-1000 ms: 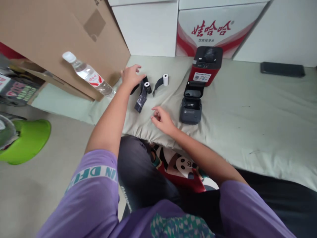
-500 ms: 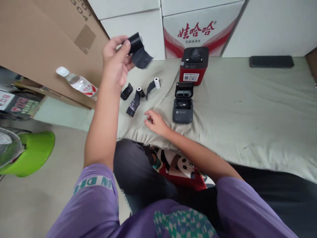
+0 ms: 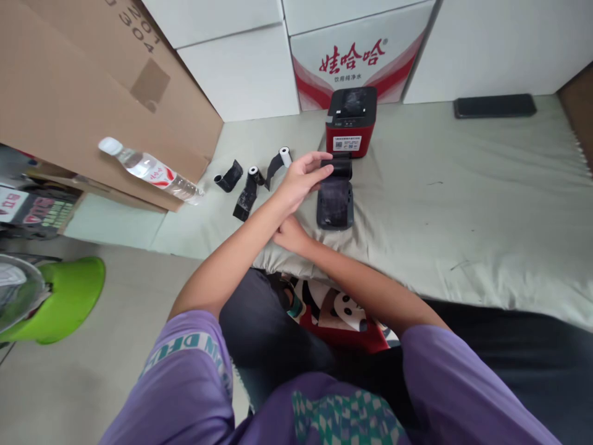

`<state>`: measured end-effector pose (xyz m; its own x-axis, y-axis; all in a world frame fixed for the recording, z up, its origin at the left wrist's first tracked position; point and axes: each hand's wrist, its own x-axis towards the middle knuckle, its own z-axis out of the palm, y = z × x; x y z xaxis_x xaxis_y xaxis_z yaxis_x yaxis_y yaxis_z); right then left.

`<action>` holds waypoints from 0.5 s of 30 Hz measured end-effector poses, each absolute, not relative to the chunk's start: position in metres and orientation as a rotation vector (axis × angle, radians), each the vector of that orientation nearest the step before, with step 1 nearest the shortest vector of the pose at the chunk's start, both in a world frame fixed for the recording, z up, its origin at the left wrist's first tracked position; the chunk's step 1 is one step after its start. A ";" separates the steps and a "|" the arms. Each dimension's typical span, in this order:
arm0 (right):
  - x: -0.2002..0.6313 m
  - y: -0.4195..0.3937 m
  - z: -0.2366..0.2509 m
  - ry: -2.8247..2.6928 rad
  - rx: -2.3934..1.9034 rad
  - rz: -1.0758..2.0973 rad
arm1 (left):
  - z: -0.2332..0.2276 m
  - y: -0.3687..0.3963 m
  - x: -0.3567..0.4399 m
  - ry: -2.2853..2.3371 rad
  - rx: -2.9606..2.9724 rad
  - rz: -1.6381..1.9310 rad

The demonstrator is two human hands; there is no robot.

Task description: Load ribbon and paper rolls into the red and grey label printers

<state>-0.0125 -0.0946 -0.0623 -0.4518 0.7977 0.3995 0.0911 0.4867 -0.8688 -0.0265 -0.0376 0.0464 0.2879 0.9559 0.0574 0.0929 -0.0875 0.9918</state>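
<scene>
My left hand reaches across and holds a black roll right at the open top of a small dark grey printer lying on the pale green bedsheet. The roll's loose black strip hangs over the printer's body. My right hand rests on the sheet just left of the printer, mostly hidden under my left forearm. Three more rolls lie to the left: a black one, a black one with a loose strip and a white one.
A red and black printer stands behind the grey one. A water bottle lies by a big cardboard box. White cartons line the back, a dark flat device lies far right, a green bowl sits on the floor.
My left hand, which had lifted a black roll up high, has brought it down and right onto the open grey printer. The right hand stayed near the printer.
</scene>
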 end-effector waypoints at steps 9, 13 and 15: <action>-0.011 -0.097 -0.060 -1.881 -0.818 1.075 | 0.037 -0.035 -0.020 1.108 2.007 0.754; -0.010 -0.099 -0.057 -1.889 -0.862 1.075 | 0.045 -0.039 -0.026 1.170 2.239 0.645; -0.011 -0.099 -0.057 -1.906 -0.893 1.074 | 0.048 -0.039 -0.029 1.197 2.274 0.598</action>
